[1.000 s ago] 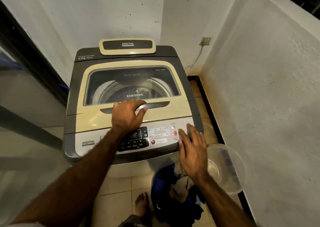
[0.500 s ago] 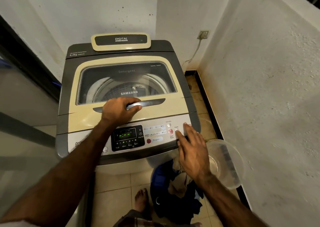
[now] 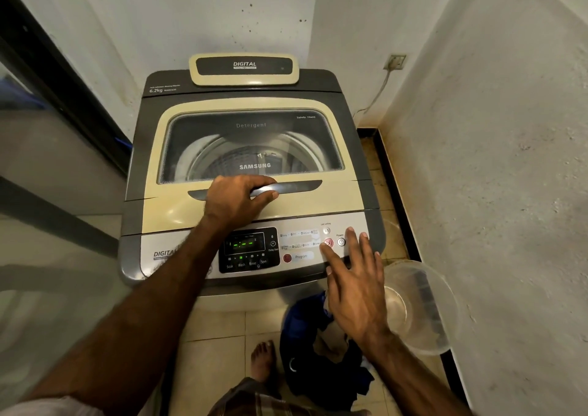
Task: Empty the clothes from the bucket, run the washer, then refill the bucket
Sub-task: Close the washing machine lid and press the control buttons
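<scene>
Washer fills the corner, wall tight on my right, glass panel on my left. Floor by my foot crowded: bucket of clothes, clear basin. Open air above lid handle.

Samsung washing machine: one
Lid handle: one
Lit display: one
Red buttons: two, the Program button and the start button
Hands: two, left hand and right hand
Bare foot: one
Dark blue bucket: one
Clothes: a heap, number unclear
Clear plastic basin: one
Wall socket: one
</scene>
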A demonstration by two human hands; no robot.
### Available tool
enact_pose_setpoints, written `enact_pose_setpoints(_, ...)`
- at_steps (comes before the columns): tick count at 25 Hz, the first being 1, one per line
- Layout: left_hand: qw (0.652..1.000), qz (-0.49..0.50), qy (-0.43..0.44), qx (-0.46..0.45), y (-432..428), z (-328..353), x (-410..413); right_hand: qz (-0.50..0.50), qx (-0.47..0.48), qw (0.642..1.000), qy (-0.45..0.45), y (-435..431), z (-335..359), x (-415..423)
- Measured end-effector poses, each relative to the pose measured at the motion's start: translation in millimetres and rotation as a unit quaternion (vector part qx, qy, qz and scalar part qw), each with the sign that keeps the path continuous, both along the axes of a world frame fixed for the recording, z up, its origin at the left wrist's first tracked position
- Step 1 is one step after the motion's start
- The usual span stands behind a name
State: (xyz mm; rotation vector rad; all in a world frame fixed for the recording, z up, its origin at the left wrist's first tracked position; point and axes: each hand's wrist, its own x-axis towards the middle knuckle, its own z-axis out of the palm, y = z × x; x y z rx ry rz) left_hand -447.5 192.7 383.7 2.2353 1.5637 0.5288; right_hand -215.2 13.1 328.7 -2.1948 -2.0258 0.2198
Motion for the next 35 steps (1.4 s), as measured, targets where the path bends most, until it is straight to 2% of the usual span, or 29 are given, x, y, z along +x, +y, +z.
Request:
enact_pose_setpoints(11,0.999,-0.01,0.001,0.032,1.4,-7.0,-2.4,0.008,-0.006,1.0,-0.029,0.0,0.7,3.1)
enact_pose_setpoints(17,0.999,-0.01,0.016,0.048,2.6,-7.9,-2.6,0.007,0.01,1.0,0.016,-3.2,4.1,-1.2)
enact_pose_setpoints(21,0.999,-0.006,0.017,0.048,1.9,-7.8,-2.7,0.109,0.012,0.994,0.003,-6.7,10.6,-27.2)
enact_pose_setpoints(24,0.999,-0.008,0.004,0.046,1.9,-7.2,-2.7,0.131,0.002,0.991,-0.022,-6.6,8.9,-37.5)
enact_pose_setpoints(27,0.999,-0.012,-0.011,0.038,2.3,-6.9,-3.6,0.129,-0.001,0.991,-0.028,-5.5,9.4,-40.7)
enact_pose_setpoints(35,1.0,-0.005,-0.01,0.029,4.7,-12.7,-4.6,0.078,0.004,0.996,0.034,-9.2,0.8,-48.2)
